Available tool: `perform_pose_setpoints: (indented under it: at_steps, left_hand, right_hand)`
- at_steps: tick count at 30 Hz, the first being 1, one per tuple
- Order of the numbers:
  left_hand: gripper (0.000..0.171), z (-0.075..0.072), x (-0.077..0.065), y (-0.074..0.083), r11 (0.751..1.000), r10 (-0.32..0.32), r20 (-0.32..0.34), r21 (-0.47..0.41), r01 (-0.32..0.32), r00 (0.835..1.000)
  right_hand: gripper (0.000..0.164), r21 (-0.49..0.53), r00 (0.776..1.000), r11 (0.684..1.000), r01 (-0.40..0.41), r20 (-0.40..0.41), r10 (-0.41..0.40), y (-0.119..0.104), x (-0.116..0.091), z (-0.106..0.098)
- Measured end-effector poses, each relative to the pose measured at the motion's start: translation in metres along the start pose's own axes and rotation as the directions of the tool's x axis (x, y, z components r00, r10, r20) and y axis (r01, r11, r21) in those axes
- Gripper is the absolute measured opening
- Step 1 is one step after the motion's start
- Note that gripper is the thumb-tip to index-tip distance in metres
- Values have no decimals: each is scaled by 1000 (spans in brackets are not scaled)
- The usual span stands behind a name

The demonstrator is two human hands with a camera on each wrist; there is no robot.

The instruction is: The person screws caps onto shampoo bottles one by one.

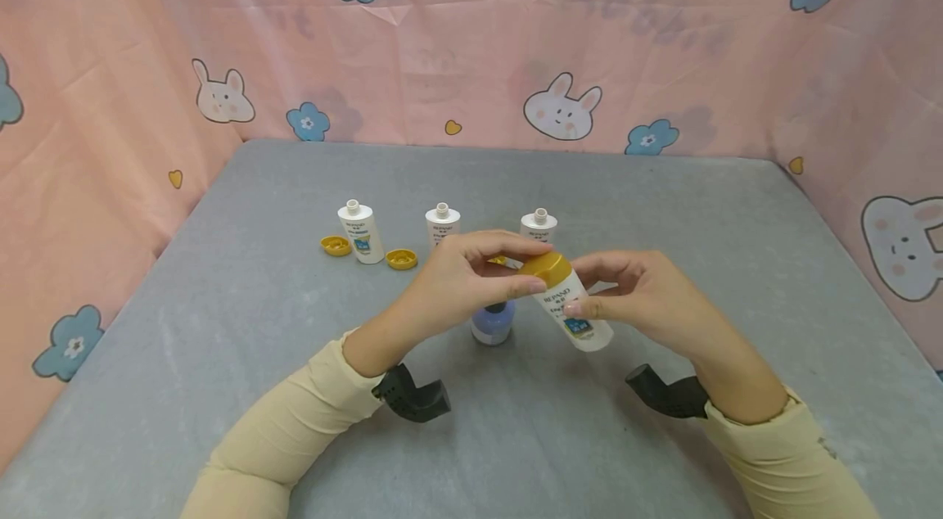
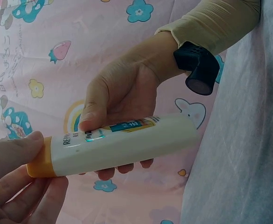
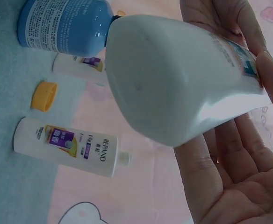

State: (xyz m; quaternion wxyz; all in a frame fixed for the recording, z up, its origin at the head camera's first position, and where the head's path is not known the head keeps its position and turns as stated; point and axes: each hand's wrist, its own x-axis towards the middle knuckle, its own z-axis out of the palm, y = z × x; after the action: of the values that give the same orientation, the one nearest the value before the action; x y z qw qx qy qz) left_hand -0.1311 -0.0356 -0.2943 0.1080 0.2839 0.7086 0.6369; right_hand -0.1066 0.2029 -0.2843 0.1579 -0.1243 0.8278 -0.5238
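Tilted between the two hands is a white shampoo-style bottle (image 1: 576, 321) with a yellow cap (image 1: 547, 268) on its top. My left hand (image 1: 460, 277) pinches that cap between thumb and fingers, as the left wrist view also shows. The right hand (image 1: 656, 298) grips the bottle's body, thumb on the label side and fingers behind it. From the right wrist, the bottle's rounded base (image 3: 148, 84) faces the camera. A blue bottle (image 1: 492, 327) with a dark top stands just below the left hand, partly covered by it.
Behind the hands, three white bottles without caps stand in a row: a left one (image 1: 363, 236), a middle one (image 1: 443, 224) and a right one (image 1: 539, 226). Yellow caps (image 1: 401, 259) lie on the grey table (image 1: 295, 355) near them. A pink printed curtain (image 1: 442, 52) hangs around the table.
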Motion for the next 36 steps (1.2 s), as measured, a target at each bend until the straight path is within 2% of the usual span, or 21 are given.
perform_pose_setpoints:
  at_steps: [9, 15, 26, 32, 36]
  left_hand:
    - [37, 0, 3, -4, 999, 14, -11, -29, -14, 1000]
    - [36, -2, 3, -3, 999, 9, -25, -49, -10, 1000]
    - [33, -6, 3, 1, 998, 28, -36, -61, -30, 999]
    - [32, -6, 3, 1, 998, 22, -38, -66, -24, 999]
    - [30, -7, 3, 1, 997, 16, -39, -74, -19, 999]
  right_hand:
    - [38, 1, 997, 998, 59, -44, -59, 5, 1, -3]
    - [38, -17, 994, 998, 65, -91, -66, 8, 3, -8]
    - [39, -52, 982, 998, -26, -191, 15, 19, 14, -26]
    - [25, 23, 976, 999, -25, -215, 29, 29, 21, -37]
    - [23, 71, 971, 997, -34, -233, 49, 36, 26, -42]
